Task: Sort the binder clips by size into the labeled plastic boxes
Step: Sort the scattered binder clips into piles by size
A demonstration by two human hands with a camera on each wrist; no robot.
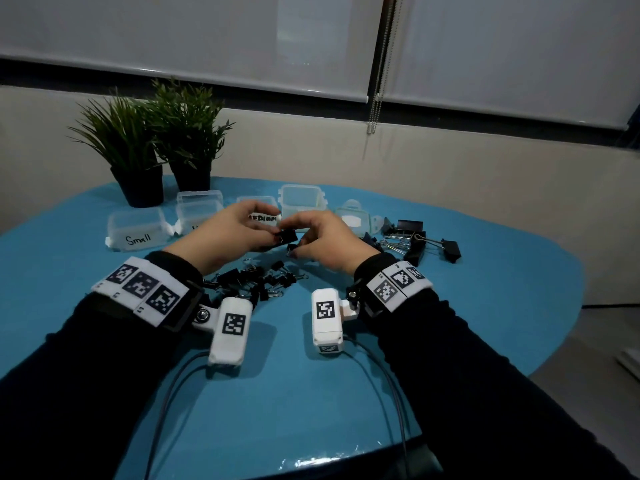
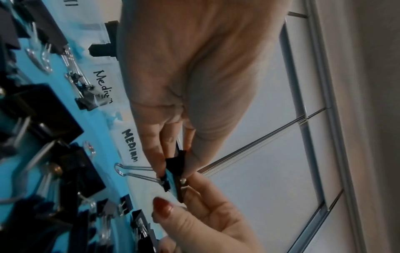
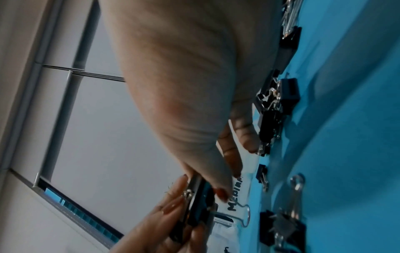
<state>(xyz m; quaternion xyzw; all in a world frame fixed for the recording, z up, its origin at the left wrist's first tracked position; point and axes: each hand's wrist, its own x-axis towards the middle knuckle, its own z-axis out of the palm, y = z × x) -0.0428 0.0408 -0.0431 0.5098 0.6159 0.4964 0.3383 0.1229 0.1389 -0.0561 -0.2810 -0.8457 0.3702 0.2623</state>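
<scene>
Over table centre, both hands pinch clip

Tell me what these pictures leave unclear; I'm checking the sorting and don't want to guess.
- Label on the second box: head view, the left hand covers it.
- Held binder clip: head view, both hands' fingers hide most of it; the right hand covers its near side.
- Contents of the Small box: head view, too dim and small to tell.
- Loose clips: right wrist view, blurred.
</scene>
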